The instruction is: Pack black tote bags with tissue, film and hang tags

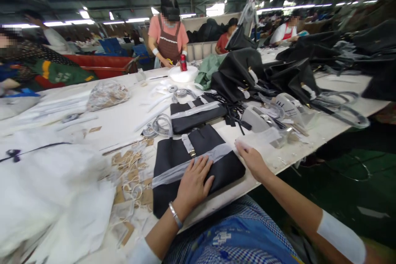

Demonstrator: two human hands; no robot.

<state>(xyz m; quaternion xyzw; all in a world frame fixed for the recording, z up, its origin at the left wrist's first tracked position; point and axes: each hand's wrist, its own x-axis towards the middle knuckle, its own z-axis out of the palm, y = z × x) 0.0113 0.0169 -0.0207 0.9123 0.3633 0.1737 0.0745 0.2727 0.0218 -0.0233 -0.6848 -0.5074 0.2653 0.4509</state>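
A black bag [206, 175] lies flat in front of me, with a pale translucent strip [165, 177] across its body and a wrapped tab and metal clasp on its upper part. My left hand [194, 179] rests on the bag and strip, fingers stretched out and holding nothing. Just off the bag's right edge, my right hand [254, 161] has its fingers together at the end of a translucent plastic piece [262, 137]. Another black bag [198, 112] with a similar strip lies just beyond.
Brown tags with strings [133, 181] are scattered left of the bag, beside white sheeting [52, 181]. Black bags [236, 72] and plastic-wrapped straps [343, 107] crowd the right. Across the table [123, 121] stands a person in an apron [168, 37]; another person's sleeve [43, 55] is at left.
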